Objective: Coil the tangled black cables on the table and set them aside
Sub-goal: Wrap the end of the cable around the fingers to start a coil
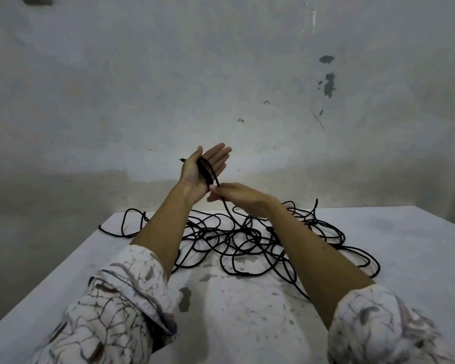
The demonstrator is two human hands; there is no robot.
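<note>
Two hands work above the tangle of black cables [247, 240], which sprawls across the far part of the white worktop [247, 324]. Taking the tangle as the landmark and going left to right: up and to its left, the left hand [204, 170] is raised palm-up with its fingers straight, and a few turns of cable [206, 172] lie wrapped across the palm, a plug end poking out past the thumb side. Just right of that and lower, directly above the tangle, the right hand [231, 197] pinches the running strand where it leaves the wrapped palm. From the pinch the strand drops steeply down into the heap, so the slack lies below and slightly right of the right hand. That hand looks the nearer one to feed the next loop. No container is in view; nothing coiled has yet been set aside.
</note>
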